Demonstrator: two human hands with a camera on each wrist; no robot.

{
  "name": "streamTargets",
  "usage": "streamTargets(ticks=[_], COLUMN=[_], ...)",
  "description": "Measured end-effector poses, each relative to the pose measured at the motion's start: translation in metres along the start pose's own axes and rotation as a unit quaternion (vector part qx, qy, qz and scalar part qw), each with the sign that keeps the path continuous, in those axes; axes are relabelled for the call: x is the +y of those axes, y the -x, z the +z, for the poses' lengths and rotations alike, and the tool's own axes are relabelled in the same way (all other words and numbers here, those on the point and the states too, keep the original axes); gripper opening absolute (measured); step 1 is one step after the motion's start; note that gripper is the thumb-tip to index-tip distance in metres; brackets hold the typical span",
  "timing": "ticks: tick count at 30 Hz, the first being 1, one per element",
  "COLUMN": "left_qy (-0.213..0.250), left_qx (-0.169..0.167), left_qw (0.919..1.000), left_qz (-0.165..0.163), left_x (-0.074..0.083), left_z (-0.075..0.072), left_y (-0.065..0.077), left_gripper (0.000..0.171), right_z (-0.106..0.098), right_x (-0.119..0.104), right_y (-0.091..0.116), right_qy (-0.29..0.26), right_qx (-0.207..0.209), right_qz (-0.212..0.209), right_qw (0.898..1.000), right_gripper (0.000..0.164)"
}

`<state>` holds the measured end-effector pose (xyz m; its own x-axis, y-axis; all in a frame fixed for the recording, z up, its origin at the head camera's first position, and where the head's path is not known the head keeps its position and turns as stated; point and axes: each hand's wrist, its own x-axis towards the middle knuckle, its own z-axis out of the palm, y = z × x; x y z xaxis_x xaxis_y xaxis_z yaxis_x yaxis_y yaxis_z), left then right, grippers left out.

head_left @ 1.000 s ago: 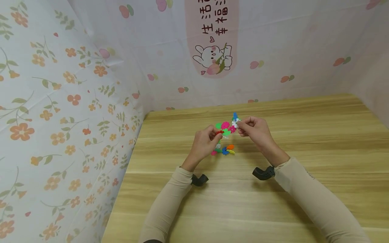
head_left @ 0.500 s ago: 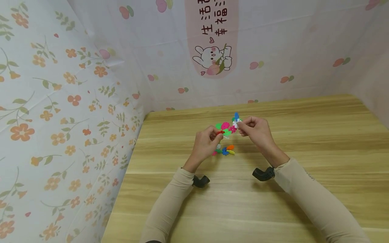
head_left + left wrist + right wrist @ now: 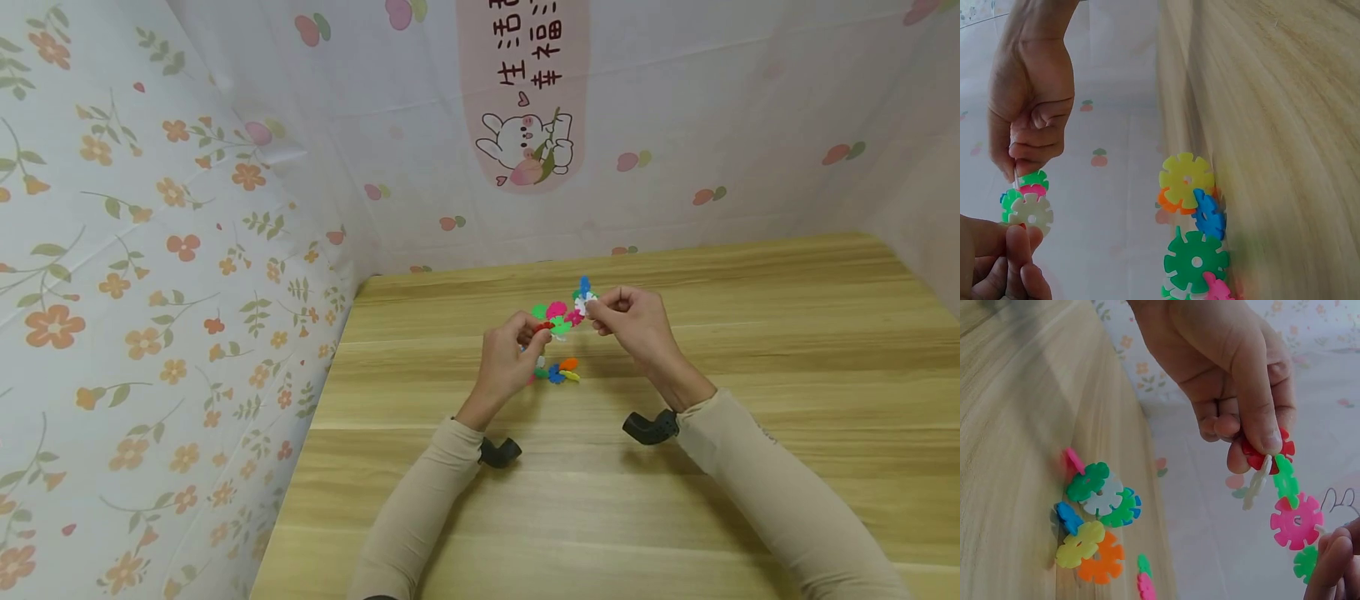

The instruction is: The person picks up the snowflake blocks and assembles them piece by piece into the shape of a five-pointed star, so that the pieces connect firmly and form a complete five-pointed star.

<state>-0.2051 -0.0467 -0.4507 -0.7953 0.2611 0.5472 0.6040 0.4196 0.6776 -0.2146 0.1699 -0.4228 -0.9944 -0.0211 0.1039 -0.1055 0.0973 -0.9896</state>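
Observation:
My left hand (image 3: 504,362) pinches a red notched snowflake disc (image 3: 1287,449) between thumb and fingers. A bright green disc (image 3: 1285,481) and a white disc (image 3: 1255,485) join it. Further along the same linked piece sits a pink disc (image 3: 1300,528). My right hand (image 3: 633,325) pinches a white disc (image 3: 582,306) at the piece's other end, where a blue disc (image 3: 585,285) sticks up. Both hands hold the piece above the table, and fingers cover parts of it. Below it, another joined cluster includes yellow (image 3: 1186,180) and dark green (image 3: 1180,262) discs.
The wood-grain table (image 3: 750,350) carries the second cluster, with an orange disc (image 3: 1105,557) and a blue disc (image 3: 556,373). Behind the held piece lies a pink disc (image 3: 556,309) beside a green one. Patterned cloth (image 3: 420,158) hangs at the back and left.
My left hand has shifted slightly to the right, covering more of the cluster below. The right hand stays almost in place. Both grips look the same.

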Motion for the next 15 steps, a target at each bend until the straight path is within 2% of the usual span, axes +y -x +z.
streamTargets(ticks=[9,12,15], left_qy=[0.024,0.021,0.021], left_qx=[0.034,0.026,-0.006], left_qw=[0.9991,0.9994,0.9997], left_qz=[0.011,0.007,-0.006], left_x=[0.0025,0.0034,0.0050], left_z=[0.0059,0.0059,0.0044], left_y=[0.0021,0.0021,0.0019], left_gripper=[0.009,0.008,0.013], right_z=[-0.0015,-0.0026,-0.0026], right_x=[0.0004,-0.0008,-0.0032], right_y=[-0.0005,-0.0001,0.0001], right_qy=[0.009,0.004,0.029], right_qx=[-0.001,-0.006,-0.013], right_qz=[-0.022,-0.024,-0.035], right_qw=[1.000,1.000,0.999], right_gripper=[0.026,0.026,0.027])
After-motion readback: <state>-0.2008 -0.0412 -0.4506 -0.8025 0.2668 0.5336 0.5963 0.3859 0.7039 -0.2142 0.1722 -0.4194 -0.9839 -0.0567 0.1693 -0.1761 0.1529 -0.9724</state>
